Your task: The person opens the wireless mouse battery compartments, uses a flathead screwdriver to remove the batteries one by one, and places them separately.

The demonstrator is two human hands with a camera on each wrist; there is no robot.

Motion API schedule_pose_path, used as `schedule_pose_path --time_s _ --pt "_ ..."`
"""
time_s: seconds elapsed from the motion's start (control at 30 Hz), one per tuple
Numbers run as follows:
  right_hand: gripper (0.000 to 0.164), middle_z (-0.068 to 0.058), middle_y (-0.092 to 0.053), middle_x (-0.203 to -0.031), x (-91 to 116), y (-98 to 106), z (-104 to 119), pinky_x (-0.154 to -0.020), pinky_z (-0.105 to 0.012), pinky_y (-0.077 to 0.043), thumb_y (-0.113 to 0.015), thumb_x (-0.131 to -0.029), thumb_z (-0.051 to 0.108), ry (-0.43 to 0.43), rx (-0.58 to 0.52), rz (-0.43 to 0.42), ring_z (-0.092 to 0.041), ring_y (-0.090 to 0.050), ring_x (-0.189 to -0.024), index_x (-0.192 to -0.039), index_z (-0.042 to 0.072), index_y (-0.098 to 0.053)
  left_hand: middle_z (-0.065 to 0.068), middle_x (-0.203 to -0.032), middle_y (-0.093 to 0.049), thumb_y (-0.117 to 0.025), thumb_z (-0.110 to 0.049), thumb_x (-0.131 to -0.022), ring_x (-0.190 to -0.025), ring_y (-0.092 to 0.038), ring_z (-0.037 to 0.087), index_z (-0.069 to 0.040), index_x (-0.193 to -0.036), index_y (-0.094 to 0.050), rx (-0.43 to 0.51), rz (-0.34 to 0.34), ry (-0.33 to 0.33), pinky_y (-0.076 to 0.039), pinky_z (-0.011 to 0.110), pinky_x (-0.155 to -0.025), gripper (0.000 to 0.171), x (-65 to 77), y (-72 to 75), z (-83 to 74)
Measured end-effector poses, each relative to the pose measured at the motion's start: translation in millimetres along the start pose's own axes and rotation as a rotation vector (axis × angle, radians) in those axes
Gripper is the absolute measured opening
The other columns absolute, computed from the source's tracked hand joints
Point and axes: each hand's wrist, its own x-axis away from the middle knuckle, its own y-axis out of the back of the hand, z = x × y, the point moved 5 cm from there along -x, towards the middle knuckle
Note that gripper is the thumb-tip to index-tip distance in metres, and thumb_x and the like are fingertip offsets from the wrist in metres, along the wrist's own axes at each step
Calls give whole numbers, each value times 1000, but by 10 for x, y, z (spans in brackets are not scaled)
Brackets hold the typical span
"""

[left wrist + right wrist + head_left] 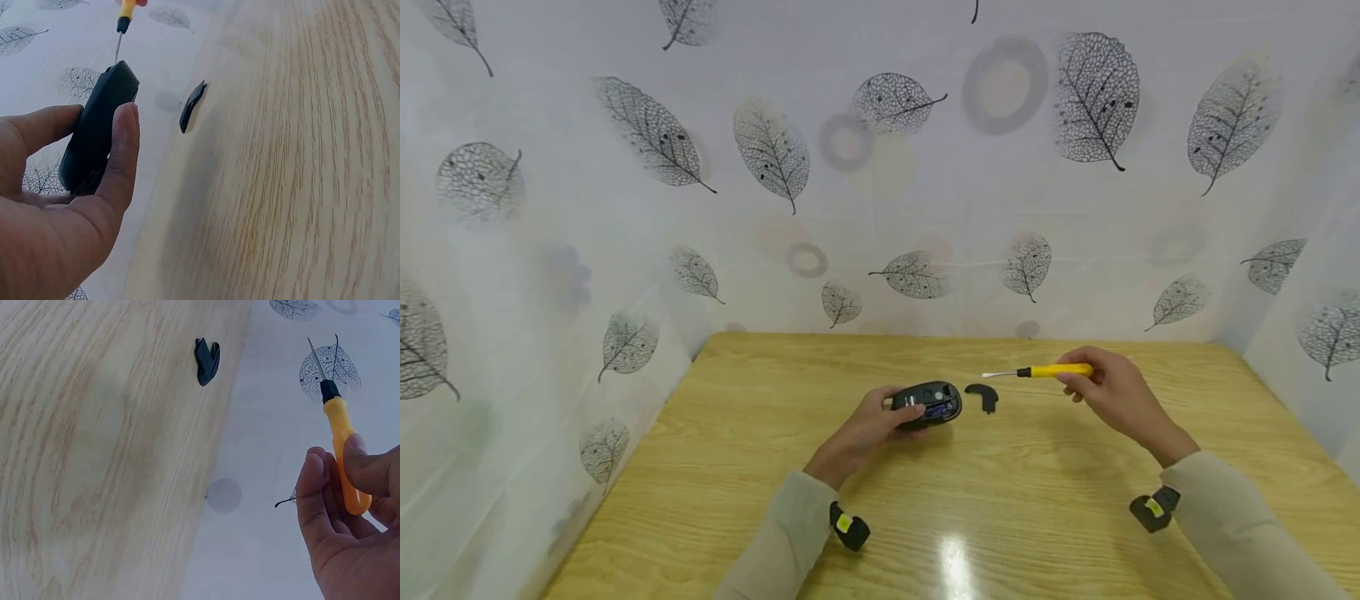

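Note:
A black computer mouse (928, 403) is in my left hand (867, 429), its underside turned up and a blue battery (937, 411) showing in its uncovered compartment. In the left wrist view the mouse (100, 128) stands edge-on between thumb and fingers. My right hand (1108, 392) pinches the yellow handle of a screwdriver (1060, 371), whose metal tip points left, apart from the mouse in the head view. The curved black battery cover (985, 397) lies on the table just right of the mouse. The right wrist view also shows the cover (207, 361) and the screwdriver (340, 431).
The wood-grain table (737, 533) runs back to a pale curtain (925, 208) with a leaf print, which also hangs at both sides. Each wrist carries a small black camera, one (850, 527) at the left and one (1154, 508) at the right.

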Motion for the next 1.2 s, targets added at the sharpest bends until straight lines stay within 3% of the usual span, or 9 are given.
schedule_pose_path --time_s 0.3,0.67,1.0,1.2 --pt "19 -16 -71 -91 -20 -42 186 -61 -27 -58 -69 -97 5 17 -16 33 -12 -66 -70 -112 -6 -67 24 -132 -58 -71 -18 -98 -107 -70 38 4 -146 -42 7 16 -13 -57 38 -95 60 5 9 -1" --pt "18 -9 -67 -86 -30 -104 380 -56 -26 -55 -71 -94 2 132 -62 54 -12 -61 -66 -111 -2 -70 25 -127 -62 -68 -18 -100 -100 -72 34 8 -149 -37 3 23 -17 -59 36 -91 63 17 -4 3" --pt "20 -11 -69 -97 -57 -138 486 -57 -26 -55 -71 -94 3 138 -111 111 -11 -61 -68 -113 -4 -70 22 -123 -64 -69 -20 -99 -98 -73 33 6 -150 -36 -18 -2 -5 -59 35 -89 67 18 -4 -16" --pt "19 -10 -69 -95 -66 -153 550 -56 -25 -54 -73 -93 4 136 -81 135 -12 -60 -67 -111 -1 -72 22 -122 -64 -69 -19 -99 -93 -74 29 6 -148 -40 -20 6 -4 -60 35 -88 63 16 -6 -26"
